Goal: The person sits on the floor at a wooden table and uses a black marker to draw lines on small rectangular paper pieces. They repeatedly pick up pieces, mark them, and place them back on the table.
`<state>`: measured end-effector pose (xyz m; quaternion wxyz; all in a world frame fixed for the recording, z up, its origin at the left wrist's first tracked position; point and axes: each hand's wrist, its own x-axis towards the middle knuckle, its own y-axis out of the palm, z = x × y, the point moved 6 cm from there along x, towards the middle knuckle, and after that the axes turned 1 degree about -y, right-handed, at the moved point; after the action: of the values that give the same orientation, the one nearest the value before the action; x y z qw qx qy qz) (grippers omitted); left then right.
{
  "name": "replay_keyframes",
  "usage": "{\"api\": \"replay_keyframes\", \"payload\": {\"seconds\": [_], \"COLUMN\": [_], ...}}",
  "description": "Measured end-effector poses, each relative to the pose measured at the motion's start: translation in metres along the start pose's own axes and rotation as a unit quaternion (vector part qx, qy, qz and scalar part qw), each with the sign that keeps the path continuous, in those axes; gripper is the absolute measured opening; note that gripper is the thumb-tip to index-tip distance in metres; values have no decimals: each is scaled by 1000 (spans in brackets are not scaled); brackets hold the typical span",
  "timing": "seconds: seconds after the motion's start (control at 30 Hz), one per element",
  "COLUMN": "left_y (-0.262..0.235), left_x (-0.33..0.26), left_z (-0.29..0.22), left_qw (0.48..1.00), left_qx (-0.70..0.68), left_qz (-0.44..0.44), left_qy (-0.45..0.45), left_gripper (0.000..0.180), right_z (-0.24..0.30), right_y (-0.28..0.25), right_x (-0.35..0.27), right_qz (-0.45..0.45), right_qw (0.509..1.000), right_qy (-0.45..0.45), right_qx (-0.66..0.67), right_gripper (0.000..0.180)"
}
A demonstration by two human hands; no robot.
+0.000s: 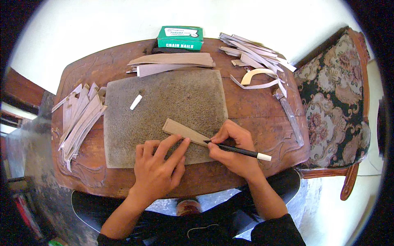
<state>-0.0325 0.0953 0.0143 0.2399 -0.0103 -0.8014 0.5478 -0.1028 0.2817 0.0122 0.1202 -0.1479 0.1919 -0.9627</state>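
Observation:
A narrow tan strip (185,131), cardboard or leather by its look, lies slanted on the rough grey-brown mat (176,96). Across its near edge my left hand (158,164) rests with fingers spread, fingertips touching the strip and holding nothing. My right hand (234,151) pinches a black marker (238,150) with a white end; its tip meets the strip near the right end, partly hidden by my fingers. A small white cap (136,102) lies on the mat, up and left of the strip.
The mat covers the middle of a carved wooden table (262,127). Stacked strips (84,119) lie left, more strips (172,64) behind the mat, and a loose pile (256,53) far right. A green box (180,38) sits at the back, a knife-like tool (290,117) right, beside a patterned chair (332,102).

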Motion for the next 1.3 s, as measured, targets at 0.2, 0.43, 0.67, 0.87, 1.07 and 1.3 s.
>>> {"api": "replay_keyframes", "payload": {"seconds": [0.2, 0.43, 0.67, 0.87, 1.07, 1.3], "left_y": [-1, -1, 0, -1, -1, -1], "left_x": [0, 1, 0, 1, 1, 1], "left_z": [0, 0, 0, 0, 0, 0], "left_qw": [1000, 1000, 1000, 1000, 1000, 1000], "left_qx": [0, -3, -4, -6, -9, -11], "left_qz": [-2, -4, -1, 0, -3, -3], "left_qy": [-3, -2, -4, -6, -3, -3], "left_gripper": [47, 48, 48, 48, 48, 49], "right_z": [1, 1, 3, 3, 6, 5], "right_y": [1, 1, 1, 2, 1, 2], "right_x": [0, 0, 0, 0, 0, 0], "right_qz": [5, 3, 30, 6, 11, 9], "right_qw": [1000, 1000, 998, 1000, 999, 1000], "right_qy": [30, 21, 40, 28, 26, 20], "right_qx": [-3, -6, -30, -2, -16, -15], "right_gripper": [22, 22, 20, 21, 21, 21]}}
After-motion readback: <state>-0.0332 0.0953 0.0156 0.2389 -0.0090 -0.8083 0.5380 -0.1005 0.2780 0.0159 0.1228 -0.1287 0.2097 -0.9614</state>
